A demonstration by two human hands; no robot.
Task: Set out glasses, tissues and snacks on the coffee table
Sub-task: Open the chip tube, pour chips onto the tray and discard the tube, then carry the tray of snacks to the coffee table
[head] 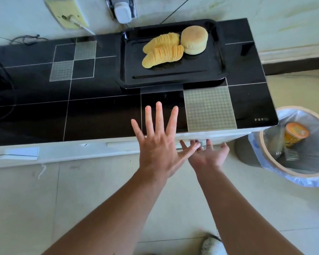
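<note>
A black tray [173,78] sits on the black glass coffee table [99,111], toward its right end. On the tray lie two rows of stacked yellow crisps [162,50] and a round pale bun [194,39] touching them. My left hand [158,144] hovers palm down with fingers spread over the table's front edge, below the tray. My right hand [208,155] is lower, palm up with fingers spread, reaching under the table's white front edge. Neither hand holds anything. No glasses or tissues are in view.
A bin [293,144] lined with a clear bag stands on the floor right of the table, with an orange cup [296,132] inside. Wall sockets and a white plug [122,11] are behind the table. Dark cables lie at the table's left end.
</note>
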